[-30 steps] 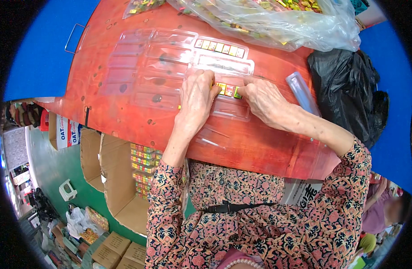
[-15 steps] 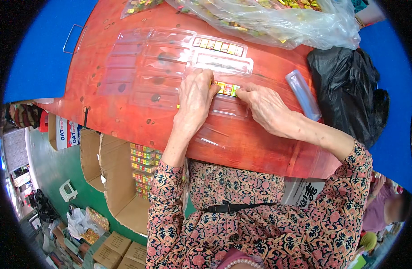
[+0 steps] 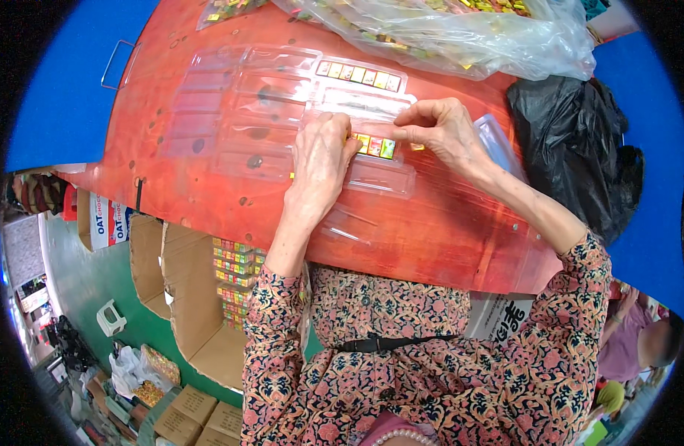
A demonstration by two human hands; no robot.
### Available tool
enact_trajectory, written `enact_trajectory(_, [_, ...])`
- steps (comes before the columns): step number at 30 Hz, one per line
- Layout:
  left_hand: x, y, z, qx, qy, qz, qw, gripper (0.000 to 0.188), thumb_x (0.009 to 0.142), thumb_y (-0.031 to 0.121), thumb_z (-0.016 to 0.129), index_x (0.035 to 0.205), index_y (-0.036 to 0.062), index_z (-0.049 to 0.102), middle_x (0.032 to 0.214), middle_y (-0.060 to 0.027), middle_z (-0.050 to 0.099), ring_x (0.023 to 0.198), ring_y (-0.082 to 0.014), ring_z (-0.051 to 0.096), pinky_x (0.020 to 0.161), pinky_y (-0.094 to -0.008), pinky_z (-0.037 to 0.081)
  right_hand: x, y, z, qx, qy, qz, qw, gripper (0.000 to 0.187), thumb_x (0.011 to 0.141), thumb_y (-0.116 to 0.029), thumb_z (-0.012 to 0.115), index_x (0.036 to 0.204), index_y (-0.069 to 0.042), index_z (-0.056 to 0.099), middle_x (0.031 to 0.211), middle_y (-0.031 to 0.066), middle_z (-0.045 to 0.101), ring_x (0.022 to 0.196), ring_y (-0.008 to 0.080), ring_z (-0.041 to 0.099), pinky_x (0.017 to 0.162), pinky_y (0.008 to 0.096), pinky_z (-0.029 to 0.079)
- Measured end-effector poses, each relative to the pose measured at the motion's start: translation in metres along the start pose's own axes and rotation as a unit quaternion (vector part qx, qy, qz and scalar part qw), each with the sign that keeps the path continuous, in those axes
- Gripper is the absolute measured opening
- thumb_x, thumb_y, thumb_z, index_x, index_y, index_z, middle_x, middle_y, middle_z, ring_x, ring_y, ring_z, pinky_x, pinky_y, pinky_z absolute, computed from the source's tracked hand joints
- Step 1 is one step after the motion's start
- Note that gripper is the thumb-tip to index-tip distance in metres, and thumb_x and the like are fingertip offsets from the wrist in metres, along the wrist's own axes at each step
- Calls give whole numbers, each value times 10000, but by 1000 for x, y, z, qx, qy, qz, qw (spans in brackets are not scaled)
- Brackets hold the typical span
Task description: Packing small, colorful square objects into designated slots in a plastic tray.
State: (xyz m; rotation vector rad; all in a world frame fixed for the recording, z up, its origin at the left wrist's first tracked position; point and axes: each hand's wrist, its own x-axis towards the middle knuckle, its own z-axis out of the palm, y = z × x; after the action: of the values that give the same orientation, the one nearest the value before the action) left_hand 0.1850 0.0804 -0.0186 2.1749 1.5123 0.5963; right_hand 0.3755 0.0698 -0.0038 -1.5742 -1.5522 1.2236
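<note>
A short row of small coloured blocks [image 3: 375, 146], yellow, red and green, sits in a compartment of a clear plastic tray [image 3: 383, 181]. My left hand [image 3: 321, 160] is closed at the row's left end, its thumb against the blocks and its fingers curled; its grip partly hides them. Raised just beyond the row's right end, my right hand [image 3: 450, 137] has thumb and forefinger slightly apart, with nothing visible between the tips. A small yellow piece [image 3: 418, 146] shows just below that hand; whether it touches the hand I cannot tell. Another filled row [image 3: 359, 75] lies in the far compartment.
More clear trays [image 3: 264, 111] spread leftward over the red table [image 3: 431, 245]. A large clear bag [image 3: 461, 37] of small blocks lies at the back. On the right are a clear plastic piece [image 3: 498, 141] and a black bag [image 3: 569, 156]. An open cardboard box [image 3: 197, 297] stands below, left.
My right hand has lifted off the row's right end and moved up and slightly right, thumb and forefinger parting. The yellow piece below it has come into view. My left hand stays at the row.
</note>
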Motion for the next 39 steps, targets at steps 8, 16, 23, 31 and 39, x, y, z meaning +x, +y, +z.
enact_trajectory(8, [0,-4,1,0,3,5,1000,172,696,109,677,761,-5,566,764,-191,584,738,-360,569,641,-419,425,0,14,16,-92,3,-79,993,159,719,-51,646,851,37,631,671,117,622,630,132,585,575,284,456])
enact_trajectory(16, [0,-6,2,2,3,14,1000,166,698,105,674,758,-7,567,759,-188,582,736,-357,569,643,-417,425,-2,17,16,-157,13,-131,979,172,706,-48,649,857,33,626,769,142,600,664,195,571,611,324,447])
enact_trajectory(23, [-2,-10,5,-18,15,39,999,188,687,65,661,733,-13,497,735,-179,534,709,-388,537,588,-459,400,-9,15,25,-204,15,-165,965,189,691,-49,657,858,28,616,754,170,589,671,250,593,608,357,456])
enact_trajectory(31, [-3,-12,-5,-80,30,-19,996,136,692,54,635,737,-33,541,738,-210,563,736,-386,559,622,-437,415,-11,7,16,-291,18,-149,945,197,657,-93,640,801,34,596,821,164,571,681,310,583,610,387,458])
enact_trajectory(39, [1,-34,-28,0,69,-29,997,122,694,43,618,761,-30,546,751,-206,563,747,-386,558,631,-437,413,-3,2,22,-354,17,-270,895,343,680,-59,557,1015,-76,626,729,148,514,698,339,546,612,435,447])
